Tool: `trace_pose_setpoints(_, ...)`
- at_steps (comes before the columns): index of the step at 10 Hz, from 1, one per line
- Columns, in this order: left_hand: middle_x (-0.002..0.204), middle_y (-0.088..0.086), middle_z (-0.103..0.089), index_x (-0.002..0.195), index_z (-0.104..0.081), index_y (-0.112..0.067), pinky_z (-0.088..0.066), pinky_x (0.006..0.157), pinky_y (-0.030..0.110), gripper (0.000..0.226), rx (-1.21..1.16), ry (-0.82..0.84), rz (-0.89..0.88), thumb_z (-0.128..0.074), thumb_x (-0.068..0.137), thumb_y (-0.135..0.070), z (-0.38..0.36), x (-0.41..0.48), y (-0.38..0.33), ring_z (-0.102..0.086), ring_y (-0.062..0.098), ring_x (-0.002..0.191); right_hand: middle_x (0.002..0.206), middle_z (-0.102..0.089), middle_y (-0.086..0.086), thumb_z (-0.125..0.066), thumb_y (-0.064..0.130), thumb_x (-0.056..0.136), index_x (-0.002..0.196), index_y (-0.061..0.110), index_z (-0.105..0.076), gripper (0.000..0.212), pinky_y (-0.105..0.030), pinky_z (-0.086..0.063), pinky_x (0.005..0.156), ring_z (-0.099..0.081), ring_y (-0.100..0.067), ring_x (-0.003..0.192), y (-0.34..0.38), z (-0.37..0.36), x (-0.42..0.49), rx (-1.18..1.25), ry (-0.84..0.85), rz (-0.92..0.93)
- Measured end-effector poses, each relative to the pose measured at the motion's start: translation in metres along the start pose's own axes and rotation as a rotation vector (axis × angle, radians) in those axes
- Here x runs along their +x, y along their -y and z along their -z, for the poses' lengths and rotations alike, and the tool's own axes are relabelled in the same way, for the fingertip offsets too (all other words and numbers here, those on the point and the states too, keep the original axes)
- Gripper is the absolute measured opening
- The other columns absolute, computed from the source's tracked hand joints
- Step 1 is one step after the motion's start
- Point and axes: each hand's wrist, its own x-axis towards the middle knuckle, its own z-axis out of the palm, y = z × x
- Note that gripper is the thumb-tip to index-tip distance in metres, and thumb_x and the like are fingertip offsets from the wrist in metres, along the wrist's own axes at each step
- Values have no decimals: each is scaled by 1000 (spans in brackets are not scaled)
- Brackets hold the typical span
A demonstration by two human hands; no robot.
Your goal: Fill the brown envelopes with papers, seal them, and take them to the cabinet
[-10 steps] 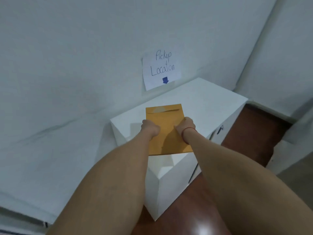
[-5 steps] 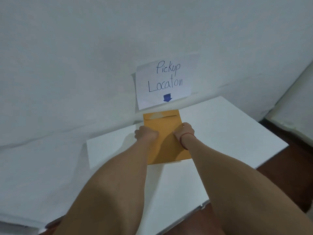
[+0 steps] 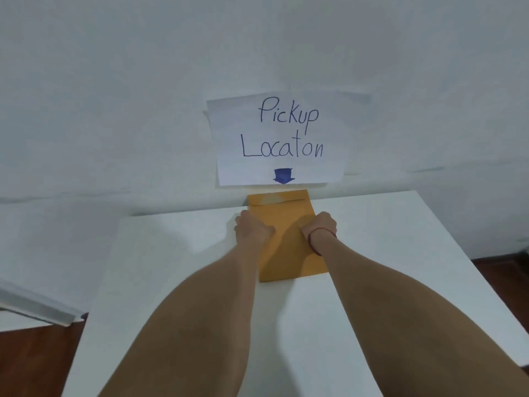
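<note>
A brown envelope (image 3: pixel 286 236) with its flap folded down lies on the white cabinet top (image 3: pixel 177 253), its far end touching the wall under the paper sign. My left hand (image 3: pixel 252 229) grips its left edge. My right hand (image 3: pixel 322 226), with a red thread around the wrist, grips its right edge. Both thumbs lie on the envelope's face; the fingers are hidden below.
A white paper sign (image 3: pixel 282 138) reading "Pickup Locaton" with a blue down arrow is taped to the wall just above the envelope. Brown floor (image 3: pixel 31 359) shows at the lower left and at the right edge. A white ledge (image 3: pixel 37 308) juts in at left.
I have stepped closer to the cabinet. Both hands carried the envelope forward over the cabinet top until its far end met the wall under the sign.
</note>
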Motion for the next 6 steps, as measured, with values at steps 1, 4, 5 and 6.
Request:
trace_pose_setpoints(1, 134, 13, -40, 131, -38, -6, -45, 98, 37, 71, 89, -56, 9, -74, 78, -38, -6, -1, -3, -48, 29, 123, 127, -51, -12, -58, 26, 90, 119, 10, -55, 34, -35, -40, 99, -48, -29, 120, -6, 0, 5, -194, -41, 84)
trace_pose_setpoints(4, 130, 11, -50, 128, -49, -7, -42, 98, 40, 59, 349, -193, -19, -43, 92, -52, -13, -37, -1, -46, 28, 123, 133, -45, -8, -49, 40, 92, 131, 13, -49, 47, -37, -32, 104, -42, -26, 126, -13, 6, -2, -308, 8, 304)
trace_pose_setpoints(5, 123, 11, -58, 121, -55, -7, -46, 98, 42, 60, 292, -151, -25, -37, 92, -56, -10, -63, 17, -53, 30, 117, 132, -46, -7, -49, 45, 92, 128, 13, -52, 48, -39, -33, 102, -44, -28, 125, -28, 12, -21, -240, 70, 365)
trace_pose_setpoints(6, 121, 12, -60, 117, -58, -5, -46, 97, 43, 63, 233, -139, -34, -31, 94, -57, -10, -89, 44, -55, 31, 114, 147, -36, -10, -45, 45, 95, 136, 11, -42, 53, -43, -34, 104, -42, -31, 131, -52, 16, -46, -219, 61, 444)
